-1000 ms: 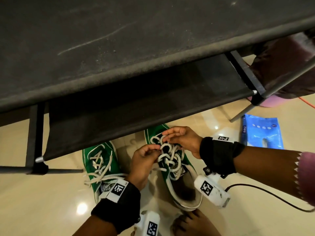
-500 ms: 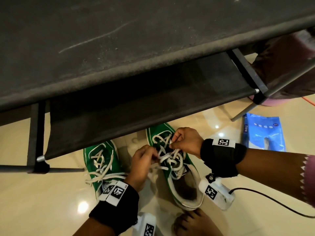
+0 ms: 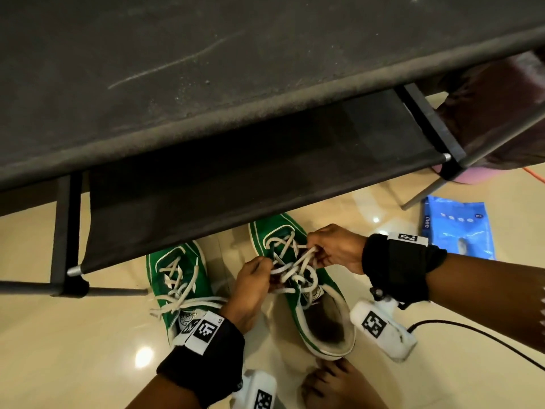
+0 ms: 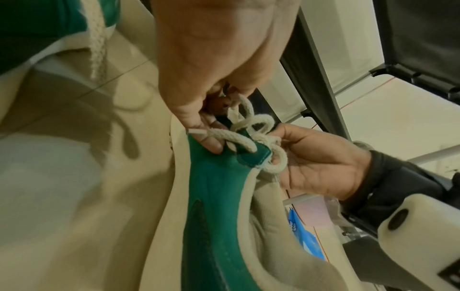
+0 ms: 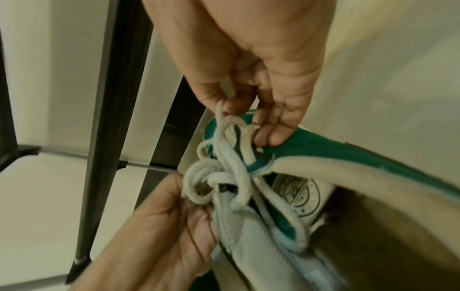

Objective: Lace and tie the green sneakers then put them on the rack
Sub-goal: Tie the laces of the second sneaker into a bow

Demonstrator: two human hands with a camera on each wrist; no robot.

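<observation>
Two green sneakers with white laces stand on the floor under the rack's front edge. The right sneaker [image 3: 321, 314] lies between my hands. My left hand [image 3: 253, 278] pinches a lace loop [image 4: 242, 110] on the shoe's left side. My right hand [image 3: 330, 249] pinches the other lace [image 5: 221, 110] on its right side. Between the hands the laces [image 3: 295, 270] form a loose knot [image 5: 219, 175] over the tongue. The left sneaker [image 3: 180, 278] stands beside it, its laces [image 3: 177, 302] lying loose across the shoe.
The black fabric shoe rack [image 3: 236, 187] fills the upper frame, its lower shelf overhanging the sneakers' toes. A blue packet [image 3: 457, 228] lies on the tiled floor at right. A black cable [image 3: 472, 343] runs across the floor. A bare foot [image 3: 339, 388] is near the right sneaker's heel.
My hands have drawn apart sideways, pulling the lace loops outward and tightening the knot on the right sneaker. The left sneaker has not moved.
</observation>
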